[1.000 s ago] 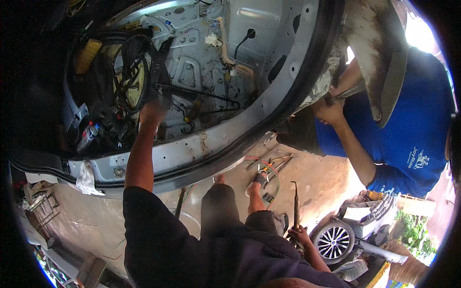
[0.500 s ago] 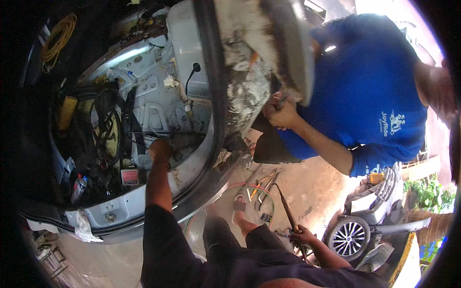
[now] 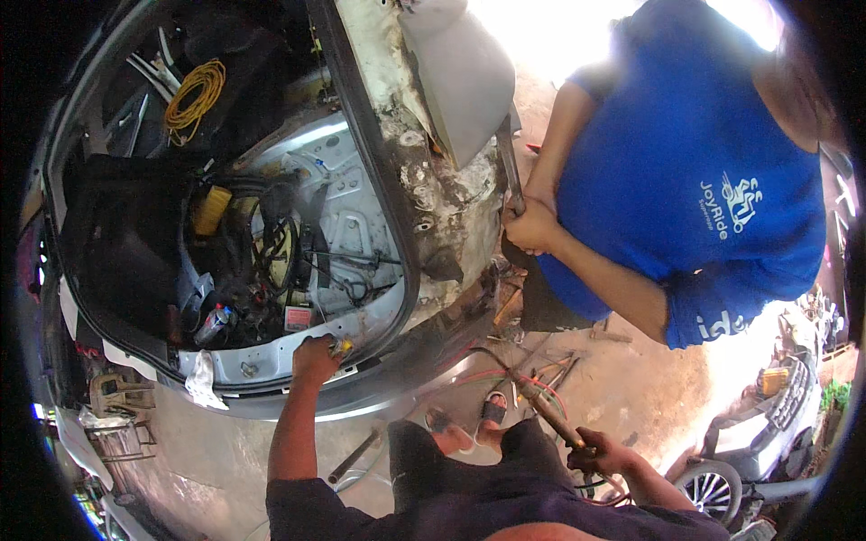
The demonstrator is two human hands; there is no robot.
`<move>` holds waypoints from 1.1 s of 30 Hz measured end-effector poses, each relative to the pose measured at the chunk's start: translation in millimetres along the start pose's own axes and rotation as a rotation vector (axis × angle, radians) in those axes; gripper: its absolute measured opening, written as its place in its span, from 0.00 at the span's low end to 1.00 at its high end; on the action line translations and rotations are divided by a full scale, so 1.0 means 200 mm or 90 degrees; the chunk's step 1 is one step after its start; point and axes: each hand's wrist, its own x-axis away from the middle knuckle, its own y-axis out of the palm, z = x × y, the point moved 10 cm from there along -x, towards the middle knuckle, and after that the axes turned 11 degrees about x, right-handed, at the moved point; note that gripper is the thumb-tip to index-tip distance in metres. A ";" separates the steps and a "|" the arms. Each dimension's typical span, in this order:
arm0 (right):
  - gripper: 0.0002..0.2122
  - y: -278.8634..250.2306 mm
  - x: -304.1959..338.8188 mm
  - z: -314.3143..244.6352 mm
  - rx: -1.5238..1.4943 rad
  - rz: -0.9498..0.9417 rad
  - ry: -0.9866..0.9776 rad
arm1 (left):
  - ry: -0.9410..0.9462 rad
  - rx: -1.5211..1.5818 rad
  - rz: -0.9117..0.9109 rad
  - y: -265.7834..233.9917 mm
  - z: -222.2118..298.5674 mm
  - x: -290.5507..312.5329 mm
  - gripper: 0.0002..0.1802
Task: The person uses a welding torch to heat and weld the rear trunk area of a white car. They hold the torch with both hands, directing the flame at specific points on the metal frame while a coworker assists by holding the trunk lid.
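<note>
My right hand [image 3: 600, 453] is closed around the handle of a long brass-coloured gas torch [image 3: 546, 408], whose thin bent tip points up and left toward the car's rear edge. At the sill of the open car boot [image 3: 275, 353], my left hand [image 3: 316, 361] has its fingers bent around a small yellow object [image 3: 343, 346], too small to name. Just beyond that hand lie a red-and-white box [image 3: 298, 318] and dark cables [image 3: 275, 243] in the boot. The bare metal boot floor [image 3: 356, 212] shows behind them.
Facing me on the right, a co-worker in a blue shirt [image 3: 667, 180] grips a metal bar [image 3: 511, 167] beside the rusty body panel [image 3: 442, 203]. A yellow cable coil [image 3: 194, 101] and a spray can [image 3: 215, 325] are in the boot. A metal pipe [image 3: 354, 456] lies on the floor.
My left hand has drawn back from inside the boot to its sill, and the yellow object now shows at its fingers. The torch remains in my right hand. The view has shifted.
</note>
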 end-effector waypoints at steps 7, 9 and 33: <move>0.26 -0.03 -0.38 -0.67 0.212 0.023 -0.365 | 0.037 0.080 0.118 0.14 -0.08 0.00 0.24; 0.27 0.02 -0.57 -0.79 0.153 0.042 -0.479 | 0.063 0.096 0.163 0.10 -0.04 0.01 0.24; 0.22 0.51 -1.67 -0.54 -0.274 -0.238 -0.637 | 0.208 -0.435 1.214 -1.98 1.89 0.82 0.36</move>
